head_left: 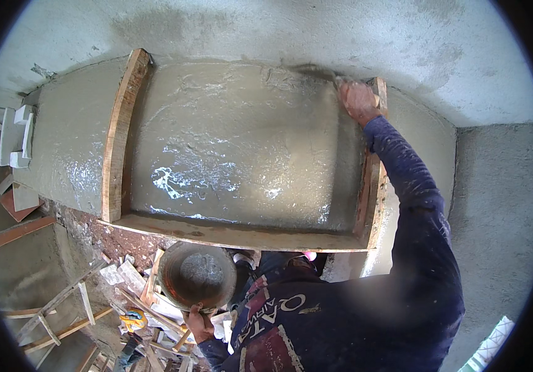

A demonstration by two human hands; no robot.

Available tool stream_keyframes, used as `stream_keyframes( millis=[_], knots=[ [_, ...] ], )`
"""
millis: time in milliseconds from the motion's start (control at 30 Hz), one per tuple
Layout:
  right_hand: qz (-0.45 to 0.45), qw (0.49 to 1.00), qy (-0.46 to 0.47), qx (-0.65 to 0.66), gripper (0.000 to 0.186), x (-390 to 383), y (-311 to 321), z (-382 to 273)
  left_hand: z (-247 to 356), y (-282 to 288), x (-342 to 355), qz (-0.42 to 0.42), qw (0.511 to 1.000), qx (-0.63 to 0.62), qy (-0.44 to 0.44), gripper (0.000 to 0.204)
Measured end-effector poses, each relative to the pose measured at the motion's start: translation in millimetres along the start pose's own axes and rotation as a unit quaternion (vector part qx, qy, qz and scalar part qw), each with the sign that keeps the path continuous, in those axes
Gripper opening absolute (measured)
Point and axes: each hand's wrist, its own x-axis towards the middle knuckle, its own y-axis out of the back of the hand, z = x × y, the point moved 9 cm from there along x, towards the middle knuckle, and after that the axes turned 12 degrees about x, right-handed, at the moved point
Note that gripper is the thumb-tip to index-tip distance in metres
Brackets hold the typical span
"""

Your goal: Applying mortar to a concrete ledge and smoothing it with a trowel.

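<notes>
My right hand (pixel 359 101) is closed at the far right corner of a wooden form, beside its right-hand board (pixel 375 192). Whatever it grips is hidden by the fingers, and grey smears blur the spot just left of it. Wet grey cement (pixel 235 130) fills the form, glossy and rough toward the front left, smoother on the right. With my left hand (pixel 199 325) I hold the near rim of a round bucket (pixel 172 294), tilted so its inside shows. Some grey mix (pixel 202 269) lies at the bucket's bottom.
A left-hand board (pixel 119 136) and a front board (pixel 235 237) edge the form. Wet cement (pixel 68 133) extends beyond it on the left. Plastered wall (pixel 397 43) rises behind. Lower left are broken pieces (pixel 131 277), timber strips (pixel 83 322) and a yellow-and-blue item (pixel 134 319).
</notes>
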Motion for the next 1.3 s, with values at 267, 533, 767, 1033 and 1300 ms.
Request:
stream_keyframes(
  millis=[267,533,767,1033,1300],
  knots=[
    [-0.100,0.994,-0.048,0.012,0.034,10,-17,0,-22,10,3,0.014,1.000,0.006,-0.005,0.049],
    [0.068,0.991,0.046,0.108,0.040,27,-33,-49,-23,-6,-9,-0.003,1.000,-0.009,0.020,0.044],
    [-0.064,0.994,-0.004,0.087,0.037,43,-62,-69,-9,-10,-11,-0.033,0.999,-0.002,0.030,0.052],
    [-0.015,0.985,0.011,0.170,0.041,28,-64,-105,-7,26,54,-0.084,0.996,0.000,0.009,0.060],
    [-0.160,0.977,-0.119,0.074,0.032,-56,-48,-38,30,75,113,-0.122,0.988,0.088,-0.039,0.059]
  ],
)
